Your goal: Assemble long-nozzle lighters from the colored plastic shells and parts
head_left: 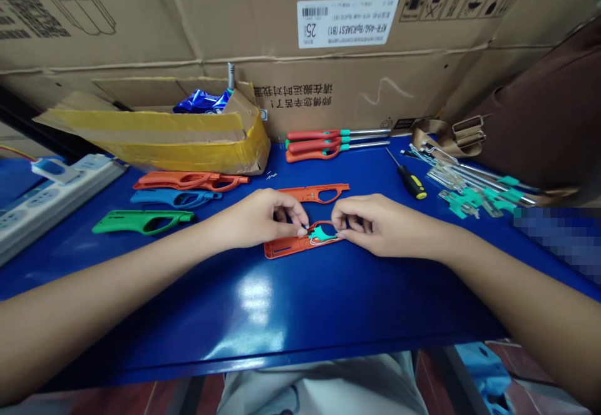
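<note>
Carefully viewed from the head, the left hand [284, 218] and right hand [364, 224] have fingertips nearly together, grip unclear, at the green insert [322, 233] in the nearer orange half-shell [283, 250]. An uneven tug might unseat it or snag the white wire [320, 243].
</note>
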`<action>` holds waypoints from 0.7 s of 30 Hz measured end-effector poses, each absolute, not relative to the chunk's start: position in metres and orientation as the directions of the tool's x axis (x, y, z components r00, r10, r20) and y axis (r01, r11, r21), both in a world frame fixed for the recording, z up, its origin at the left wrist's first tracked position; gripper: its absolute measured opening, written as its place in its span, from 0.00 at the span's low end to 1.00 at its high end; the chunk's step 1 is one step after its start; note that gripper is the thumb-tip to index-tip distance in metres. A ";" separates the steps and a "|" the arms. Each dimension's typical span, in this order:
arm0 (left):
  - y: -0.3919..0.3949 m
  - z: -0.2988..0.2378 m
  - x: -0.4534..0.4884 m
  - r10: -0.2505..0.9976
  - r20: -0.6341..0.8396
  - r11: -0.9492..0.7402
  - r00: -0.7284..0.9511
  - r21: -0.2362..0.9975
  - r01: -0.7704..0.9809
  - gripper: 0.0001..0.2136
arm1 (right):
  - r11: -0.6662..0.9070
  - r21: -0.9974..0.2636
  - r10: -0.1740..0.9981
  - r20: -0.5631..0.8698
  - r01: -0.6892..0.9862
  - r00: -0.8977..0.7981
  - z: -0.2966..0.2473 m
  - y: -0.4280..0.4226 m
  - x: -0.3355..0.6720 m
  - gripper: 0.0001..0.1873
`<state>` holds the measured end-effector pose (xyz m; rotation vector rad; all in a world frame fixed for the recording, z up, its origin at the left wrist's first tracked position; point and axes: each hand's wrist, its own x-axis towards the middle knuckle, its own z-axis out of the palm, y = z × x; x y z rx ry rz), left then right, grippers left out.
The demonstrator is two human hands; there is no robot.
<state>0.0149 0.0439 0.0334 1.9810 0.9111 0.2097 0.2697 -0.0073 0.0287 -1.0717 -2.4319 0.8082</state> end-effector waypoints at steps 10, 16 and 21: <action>-0.010 0.036 0.005 0.667 0.159 -0.730 0.728 0.336 0.595 0.18 | 0.674 -0.436 0.684 0.062 0.597 -0.727 0.028 -0.011 0.270 0.22; -0.012 0.027 0.001 0.614 0.221 -0.785 0.758 0.273 0.556 0.14 | 0.677 -0.351 0.687 -0.013 0.647 -0.727 0.039 -0.017 0.266 0.22; -0.007 0.020 0.002 0.625 0.282 -0.772 0.728 0.359 0.524 0.13 | 0.688 -0.401 0.664 0.010 0.605 -0.748 0.043 -0.018 0.268 0.23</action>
